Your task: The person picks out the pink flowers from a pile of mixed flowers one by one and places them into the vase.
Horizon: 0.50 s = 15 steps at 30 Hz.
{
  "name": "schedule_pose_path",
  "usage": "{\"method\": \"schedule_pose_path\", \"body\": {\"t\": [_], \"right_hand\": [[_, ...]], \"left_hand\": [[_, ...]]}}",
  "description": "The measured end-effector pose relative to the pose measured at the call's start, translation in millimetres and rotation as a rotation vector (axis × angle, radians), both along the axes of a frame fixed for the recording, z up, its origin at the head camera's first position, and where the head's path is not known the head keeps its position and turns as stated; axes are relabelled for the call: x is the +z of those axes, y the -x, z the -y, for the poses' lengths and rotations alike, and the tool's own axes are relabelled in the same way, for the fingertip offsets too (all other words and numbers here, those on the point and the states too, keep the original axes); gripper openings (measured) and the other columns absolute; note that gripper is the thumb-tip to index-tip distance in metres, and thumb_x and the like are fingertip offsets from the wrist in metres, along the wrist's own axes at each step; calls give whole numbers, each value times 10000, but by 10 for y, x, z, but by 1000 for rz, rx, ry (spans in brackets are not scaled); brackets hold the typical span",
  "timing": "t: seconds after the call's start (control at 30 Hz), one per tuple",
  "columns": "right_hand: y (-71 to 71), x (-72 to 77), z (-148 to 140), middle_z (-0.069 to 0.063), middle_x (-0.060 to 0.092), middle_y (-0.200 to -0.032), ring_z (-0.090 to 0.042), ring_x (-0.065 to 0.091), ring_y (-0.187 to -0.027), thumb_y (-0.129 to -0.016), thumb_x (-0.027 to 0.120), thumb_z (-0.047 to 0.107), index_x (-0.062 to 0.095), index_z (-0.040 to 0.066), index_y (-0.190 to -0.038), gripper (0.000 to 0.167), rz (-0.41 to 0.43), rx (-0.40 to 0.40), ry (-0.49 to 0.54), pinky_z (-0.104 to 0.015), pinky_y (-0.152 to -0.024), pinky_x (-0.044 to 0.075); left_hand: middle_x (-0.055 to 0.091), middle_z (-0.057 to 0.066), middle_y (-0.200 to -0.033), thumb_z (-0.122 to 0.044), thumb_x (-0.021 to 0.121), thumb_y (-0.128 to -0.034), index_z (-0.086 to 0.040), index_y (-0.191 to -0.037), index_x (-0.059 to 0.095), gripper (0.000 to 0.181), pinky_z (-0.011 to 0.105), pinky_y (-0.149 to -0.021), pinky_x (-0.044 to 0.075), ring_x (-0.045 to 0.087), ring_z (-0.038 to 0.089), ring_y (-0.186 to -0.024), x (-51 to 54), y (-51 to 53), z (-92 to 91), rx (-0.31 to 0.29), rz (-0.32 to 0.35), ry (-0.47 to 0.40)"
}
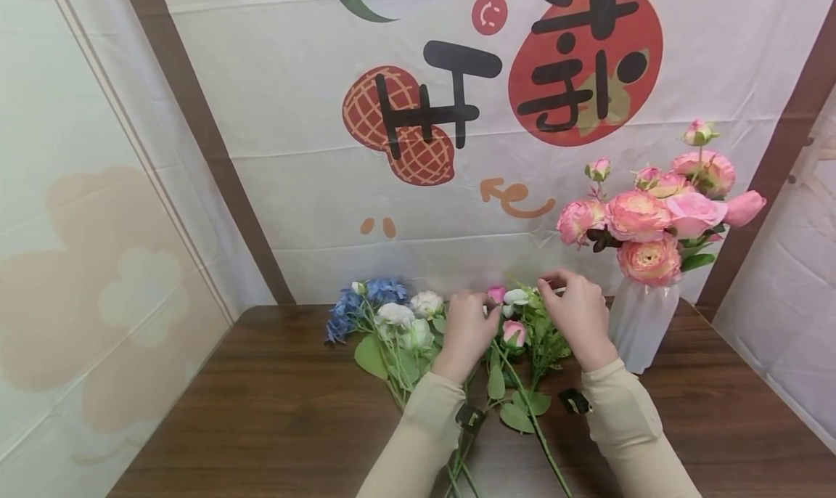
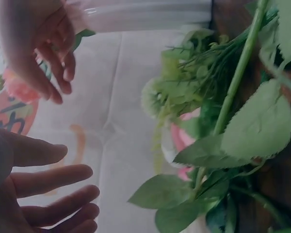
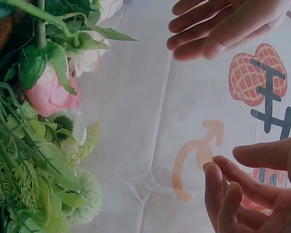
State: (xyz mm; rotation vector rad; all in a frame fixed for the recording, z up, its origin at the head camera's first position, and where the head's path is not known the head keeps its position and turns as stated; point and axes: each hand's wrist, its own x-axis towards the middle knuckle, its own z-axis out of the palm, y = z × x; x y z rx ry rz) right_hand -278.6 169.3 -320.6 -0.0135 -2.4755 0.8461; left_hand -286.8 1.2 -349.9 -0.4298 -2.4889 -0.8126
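Two bare hands hover over cut flowers and leaves on a dark wooden table [image 1: 281,411]. The left hand [image 1: 466,327] has its fingers extended and slightly apart, the thumb held away; nothing is in its grasp. The right hand [image 1: 578,313] is loosely curved, with a gap between thumb and forefinger – also holding nothing – just beside a white vase [image 1: 643,327] of pink and peach blooms [image 1: 638,216].

Between and below the hands lies a pink rosebud [image 1: 514,333], closed and softly pink, with green sepals hugging its base. Its tip points away from the person, toward the printed cloth backdrop [image 1: 294,193]. Nearby, a long green stem [image 1: 538,429] runs front to back at a slant, its near end toward the right; whether it joins the bud is hard to tell. Feathery light-green foliage [image 1: 545,335] lies to the bud's right.

To the left are ruffled white blooms [image 1: 395,314], then a blue cluster [image 1: 385,291] – all with heads toward the backdrop and stems toward the person.
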Motion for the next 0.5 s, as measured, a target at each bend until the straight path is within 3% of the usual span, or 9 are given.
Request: {"method": "schedule_pose_path", "body": {"t": [0.1, 0.27, 0.4, 0.5], "right_hand": [[-3, 3, -11, -73, 726, -941, -197, 594, -591, -915, 583, 318, 715, 155, -985, 221, -3, 9, 5, -304, -451, 385], [3, 15, -36, -83, 728, -942, -176, 580, -561, -920, 582, 303, 717, 142, -1001, 225, -9, 16, 16, -300, -447, 385], [12, 16, -71, -74, 727, -963, -205, 633, -652, -929, 563, 326, 713, 154, -1022, 246, 7, 6, 12, -302, -466, 407], [10, 23, -97, -65, 725, -977, -222, 652, -722, -935, 549, 344, 710, 166, -1033, 259, 23, -2, 8, -303, -481, 417]], "left_hand": [[705, 62, -847, -182, 685, -846, -98, -839, 751, 107, 376, -840, 468, 618, 251, -864, -73, 10, -59, -17, -1, 49], [693, 43, -834, -243, 666, -869, -128, -824, 743, 146, 332, -802, 473, 615, 223, -844, -163, 0, -151, -77, 9, 144], [695, 31, -857, -247, 648, -880, -141, -823, 739, 152, 304, -805, 488, 625, 217, -853, -192, -14, -196, -118, 46, 215], [655, 6, -799, -213, 630, -887, -153, -751, 714, 171, 251, -715, 479, 604, 171, -767, -219, -4, -204, -163, 68, 258]]}}
